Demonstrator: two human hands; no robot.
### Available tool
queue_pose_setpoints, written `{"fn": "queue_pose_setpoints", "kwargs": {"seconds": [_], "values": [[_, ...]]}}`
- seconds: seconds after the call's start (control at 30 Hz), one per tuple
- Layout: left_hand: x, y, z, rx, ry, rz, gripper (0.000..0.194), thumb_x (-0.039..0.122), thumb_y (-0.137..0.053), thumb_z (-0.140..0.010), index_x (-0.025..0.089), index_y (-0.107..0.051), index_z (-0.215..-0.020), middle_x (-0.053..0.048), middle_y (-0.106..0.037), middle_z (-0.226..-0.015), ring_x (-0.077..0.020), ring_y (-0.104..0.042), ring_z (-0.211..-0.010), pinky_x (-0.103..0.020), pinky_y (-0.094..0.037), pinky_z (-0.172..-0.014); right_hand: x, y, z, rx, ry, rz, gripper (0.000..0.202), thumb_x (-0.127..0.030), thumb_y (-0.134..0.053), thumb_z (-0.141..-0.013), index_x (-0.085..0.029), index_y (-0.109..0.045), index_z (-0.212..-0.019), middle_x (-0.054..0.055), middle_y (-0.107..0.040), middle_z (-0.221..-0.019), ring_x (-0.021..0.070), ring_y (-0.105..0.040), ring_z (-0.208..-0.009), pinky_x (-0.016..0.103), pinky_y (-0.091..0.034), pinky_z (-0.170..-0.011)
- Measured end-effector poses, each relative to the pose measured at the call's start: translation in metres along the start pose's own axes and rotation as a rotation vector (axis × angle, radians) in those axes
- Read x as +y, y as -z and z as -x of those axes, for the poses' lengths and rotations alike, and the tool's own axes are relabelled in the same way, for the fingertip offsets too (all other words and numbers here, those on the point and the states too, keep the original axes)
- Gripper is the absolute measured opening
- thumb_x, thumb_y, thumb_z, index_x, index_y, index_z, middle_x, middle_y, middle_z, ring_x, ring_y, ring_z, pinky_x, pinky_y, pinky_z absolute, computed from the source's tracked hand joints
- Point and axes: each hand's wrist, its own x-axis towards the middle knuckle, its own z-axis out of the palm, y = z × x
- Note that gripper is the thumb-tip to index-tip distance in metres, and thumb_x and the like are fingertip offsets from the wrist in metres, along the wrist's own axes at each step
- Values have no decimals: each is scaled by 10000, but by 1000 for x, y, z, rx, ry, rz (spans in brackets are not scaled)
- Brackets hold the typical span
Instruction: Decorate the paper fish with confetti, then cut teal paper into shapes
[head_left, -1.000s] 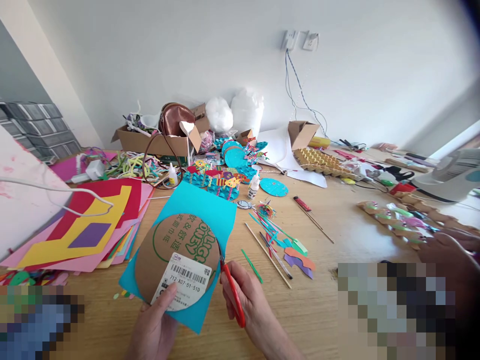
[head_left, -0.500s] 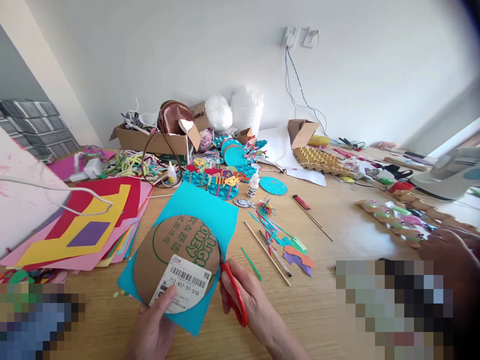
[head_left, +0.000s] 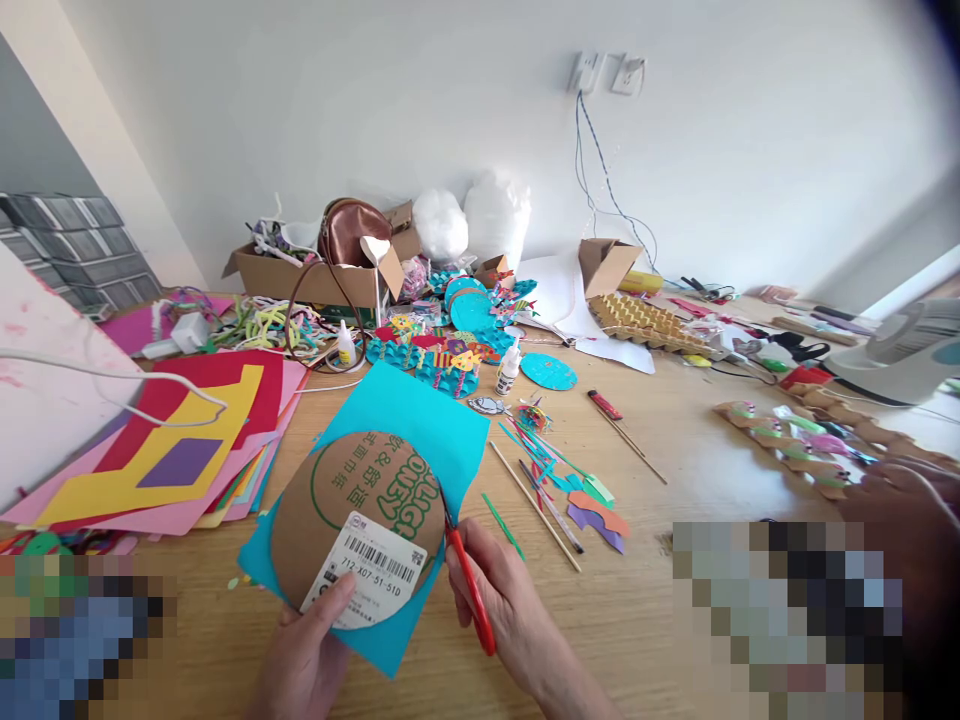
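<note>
Two bare hands work at the near side of the wooden table (head_left: pixel 637 620), as I read them through the head camera. The left hand (head_left: pixel 304 655) pinches a cardboard disc (head_left: pixel 300 530) and a blue sheet (head_left: pixel 442 415) together: thumb pressed on top, on the white label (head_left: pixel 375 565), other fingers underneath and mostly hidden from me. The cardboard disc lies flat on the blue sheet, which extends past it at the far side and at the near corners. Both are held tilted toward my viewpoint, in front of the wearer and slightly left of centre.

The right hand (head_left: pixel 495 585) is closed around the red handles of the scissors (head_left: pixel 471 590). Their blades meet the right edge of the cardboard disc, at the blue sheet. I cannot tell how far apart the blades stand.

Adjacent items, right of the blue sheet: one green strip (head_left: pixel 503 525), one wooden stick (head_left: pixel 535 507), an orange scrap (head_left: pixel 600 512) and a purple scrap (head_left: pixel 598 531), which touch or nearly touch. Beyond these, a white glue bottle (head_left: pixel 508 372) stands upright just beside a blue oval (head_left: pixel 549 371).

To the left, I locate a fanned stack of coloured paper, topped by a yellow cut-out (head_left: pixel 180 425). At far right, another person's hand (head_left: pixel 892 500) is near an egg-carton strip (head_left: pixel 784 447); I cannot tell its grip.
</note>
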Motion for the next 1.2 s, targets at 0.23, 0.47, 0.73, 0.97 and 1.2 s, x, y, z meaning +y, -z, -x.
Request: {"fn": "queue_pose_setpoints", "kwargs": {"seconds": [0.23, 0.47, 0.73, 0.97, 1.2], "values": [[0, 10, -5, -41, -6, -34, 707, 72, -727, -558, 290, -528, -1200, -23, -715, -962, -280, -644, -920, -359, -543, -811, 5, 0, 0, 30, 32, 69, 374, -461, -330, -902, -200, -343, -634, -44, -370, -554, 86, -370, -519, 210, -274, -483], [3, 18, -9, -55, -6, -54, 756, 106, -758, -535, 283, -503, -1224, -28, -715, -962, -262, -665, -870, -292, -584, -685, 0, 3, 2, -134, 36, -116, 357, -470, -312, -904, -192, -388, -693, -32, -435, -596, 88, -443, -532, 199, -348, -503], [6, 14, -8, -22, -47, -76, 754, 81, -750, -518, 286, -521, -1207, -17, -714, -963, -262, -665, -863, -280, -586, -665, 6, 7, 9, -168, 0, -106, 350, -459, -332, -903, -182, -422, -709, -31, -456, -599, 91, -464, -548, 199, -355, -524], [3, 19, -9, -29, 3, -81, 771, 86, -777, -474, 269, -545, -1186, -37, -722, -923, -284, -665, -857, -288, -589, -654, 2, 8, 7, -151, 0, -98, 360, -457, -331, -902, -181, -416, -687, -32, -455, -586, 88, -471, -538, 191, -351, -506], [3, 18, -6, -20, -6, -123, 697, 46, -702, -562, 240, -526, -1208, -46, -713, -961, -285, -641, -912, -308, -575, -713, 0, 6, 6, -94, 15, -28, 339, -432, -342, -901, -190, -402, -671, -38, -441, -575, 87, -447, -535, 190, -330, -494]]}}
